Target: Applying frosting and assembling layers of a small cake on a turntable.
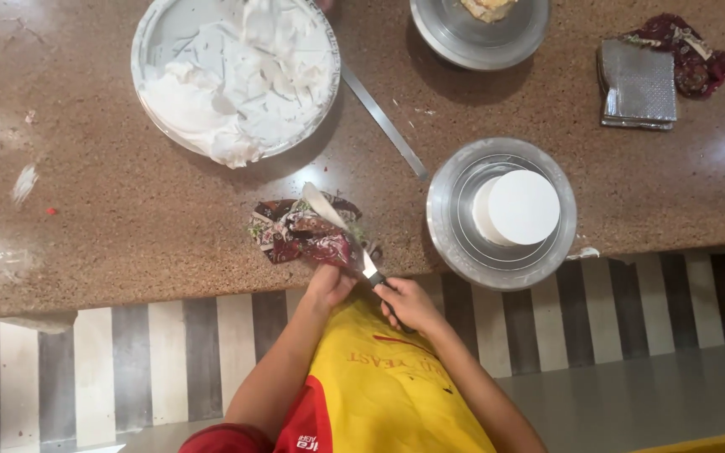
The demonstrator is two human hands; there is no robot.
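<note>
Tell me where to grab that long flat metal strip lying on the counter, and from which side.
Take the metal strip near its lower end, beside the turntable with the small white cake. That end lies bare on the counter, while the upper end runs under the rim of the cream bowl. It lies flat, so pinch its long edges from above.

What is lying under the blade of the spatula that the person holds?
Under the spatula lies a crumpled patterned cloth on the brown counter. The right hand grips its handle; the left hand touches the cloth. The counter beneath the cloth is hidden.
</note>
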